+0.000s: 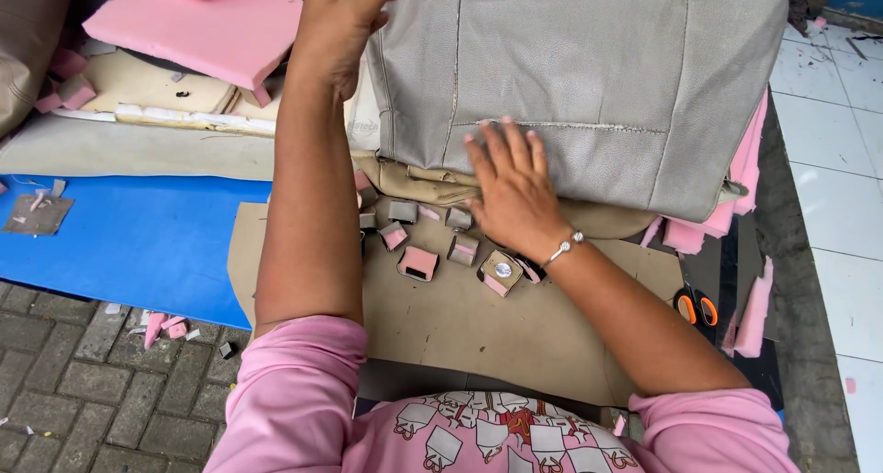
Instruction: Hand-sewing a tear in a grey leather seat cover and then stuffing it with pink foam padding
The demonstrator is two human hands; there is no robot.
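The grey leatherette seat cover (589,77), lying over pink foam (745,174) on the tan board (460,317), is being pinched at its upper left corner by the left hand (340,27) and pressed flat by the open right hand (510,188). It is being judged soft, pliable and light, best gripped along seams and edges.

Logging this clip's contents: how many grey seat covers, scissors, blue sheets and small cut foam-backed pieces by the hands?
Grey seat cover, under the left hand and right hand: 1
Orange-handled scissors: 1
Blue sheet: 1
Small foam-backed pieces near the right hand: about 8
Total: about 11
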